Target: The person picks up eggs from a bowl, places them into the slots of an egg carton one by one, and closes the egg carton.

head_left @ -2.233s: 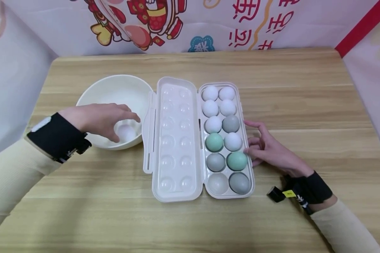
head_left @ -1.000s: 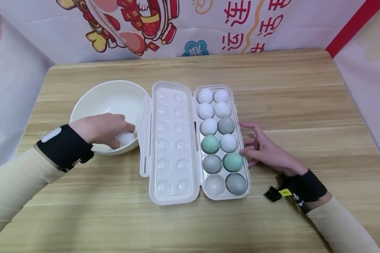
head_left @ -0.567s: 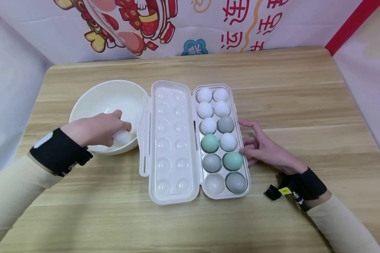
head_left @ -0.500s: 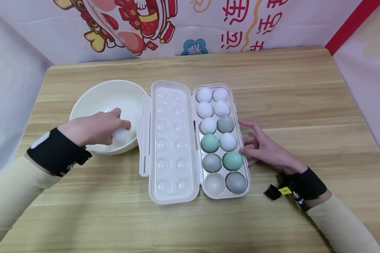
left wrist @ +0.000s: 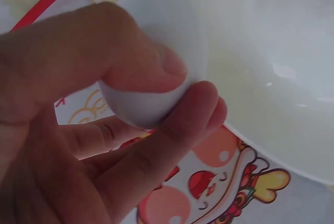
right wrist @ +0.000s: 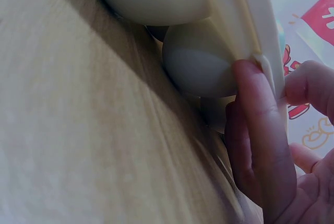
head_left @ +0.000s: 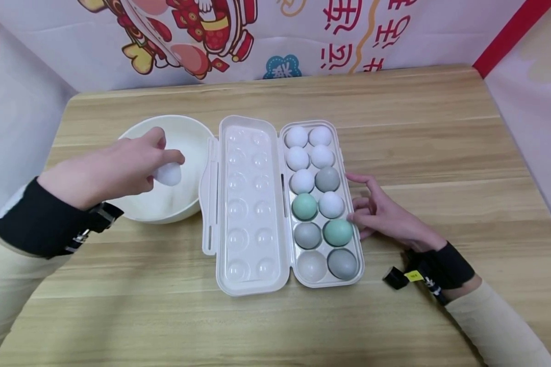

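Note:
My left hand (head_left: 115,163) grips a white egg (head_left: 167,175) above the white bowl (head_left: 188,204). In the left wrist view the thumb lies across the egg (left wrist: 156,20) and the fingers support it from the other side. An open plastic egg box (head_left: 275,275) lies to the bowl's right, holding white, grey and green eggs; its near left cup looks hollow. My right hand (head_left: 385,211) holds the box's right edge. In the right wrist view, fingers sit under the rim (right wrist: 250,20), with the thumb on the other side of it.
The egg box's lid (head_left: 252,204) lies flat to the left, its latch flap (head_left: 209,204) close against the bowl. Everything stands on a wooden table (head_left: 418,127). A printed cloth (head_left: 395,35) hangs behind the table.
The left hand has reached into the bowl, taken hold of the white egg and lifted it up and left. The right hand stays at the box's edge.

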`<state>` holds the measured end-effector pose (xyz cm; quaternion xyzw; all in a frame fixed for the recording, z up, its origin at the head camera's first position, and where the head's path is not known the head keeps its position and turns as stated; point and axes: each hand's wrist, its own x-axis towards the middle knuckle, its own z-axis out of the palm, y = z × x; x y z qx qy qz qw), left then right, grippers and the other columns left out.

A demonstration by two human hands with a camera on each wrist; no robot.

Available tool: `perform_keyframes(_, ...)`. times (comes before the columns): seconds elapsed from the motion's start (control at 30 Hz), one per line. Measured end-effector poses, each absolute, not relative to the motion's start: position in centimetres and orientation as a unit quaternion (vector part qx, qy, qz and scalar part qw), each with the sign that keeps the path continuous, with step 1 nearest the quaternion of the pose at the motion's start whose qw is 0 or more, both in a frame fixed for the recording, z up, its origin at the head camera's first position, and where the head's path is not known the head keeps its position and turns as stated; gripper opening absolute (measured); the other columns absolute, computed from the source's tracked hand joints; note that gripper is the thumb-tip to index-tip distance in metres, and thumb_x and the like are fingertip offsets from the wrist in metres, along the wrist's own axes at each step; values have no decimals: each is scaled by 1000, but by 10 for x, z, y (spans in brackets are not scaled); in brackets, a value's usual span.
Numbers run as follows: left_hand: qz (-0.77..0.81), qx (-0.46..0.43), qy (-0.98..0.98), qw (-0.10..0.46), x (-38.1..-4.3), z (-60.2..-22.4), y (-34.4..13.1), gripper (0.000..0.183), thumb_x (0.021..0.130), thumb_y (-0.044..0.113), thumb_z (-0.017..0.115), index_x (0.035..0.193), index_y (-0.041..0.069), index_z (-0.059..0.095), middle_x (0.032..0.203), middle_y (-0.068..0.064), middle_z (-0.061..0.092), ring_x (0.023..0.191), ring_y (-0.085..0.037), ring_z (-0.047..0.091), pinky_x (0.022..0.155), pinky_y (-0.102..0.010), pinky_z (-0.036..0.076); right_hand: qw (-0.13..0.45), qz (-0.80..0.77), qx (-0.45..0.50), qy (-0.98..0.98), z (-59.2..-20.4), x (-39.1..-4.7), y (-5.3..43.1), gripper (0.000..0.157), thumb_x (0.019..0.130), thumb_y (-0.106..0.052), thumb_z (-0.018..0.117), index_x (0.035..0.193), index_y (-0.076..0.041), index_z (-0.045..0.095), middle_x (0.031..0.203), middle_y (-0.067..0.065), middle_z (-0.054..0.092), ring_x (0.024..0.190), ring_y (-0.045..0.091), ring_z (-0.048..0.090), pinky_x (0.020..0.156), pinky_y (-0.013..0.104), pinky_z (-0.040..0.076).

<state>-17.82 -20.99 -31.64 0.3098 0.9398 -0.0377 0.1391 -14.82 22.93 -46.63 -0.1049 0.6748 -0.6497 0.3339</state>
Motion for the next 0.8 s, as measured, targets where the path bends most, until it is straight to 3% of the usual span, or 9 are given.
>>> perform_keyframes(0.17,-37,317,940,121,-173,-304,-205,45,66,-9,81,102,13,62,91,-17,46,59,-26,51,53,-37,45,334,-653,-110,671,-466,-149,229,79,94,2,56,149,-30,10,122,30,52,101,34,62,69,52,55)
perform_keyframes(0.3,-59,338,934,104,-166,-293,-198,42,69,-7,79,98,17,62,87,-12,46,58,-21,47,52,-31,40,330,-650,-116,675,-466,-149,229,79,93,3,56,149,-29,10,122,30,53,100,33,63,68,51,55)
perform_keyframes(0.5,-67,346,930,102,-159,-289,-183,53,66,-3,85,110,16,63,95,-15,48,55,-23,48,53,-33,46,326,-647,-120,678,-467,-149,229,79,93,3,57,149,-27,10,121,31,53,99,31,64,67,49,56)
perform_keyframes(0.67,-63,387,917,72,-151,-289,-166,51,66,-11,78,108,13,62,93,-15,46,49,-21,44,49,-30,41,328,-648,-120,677,-467,-149,228,79,93,3,57,149,-28,10,120,30,54,99,31,64,67,50,55)
perform_keyframes(0.8,-80,428,899,50,-144,-289,-149,48,68,-10,78,109,9,63,93,-18,47,54,-21,46,52,-30,46,327,-646,-117,680,-467,-149,229,80,93,2,58,149,-28,10,118,29,54,98,31,64,67,50,55)
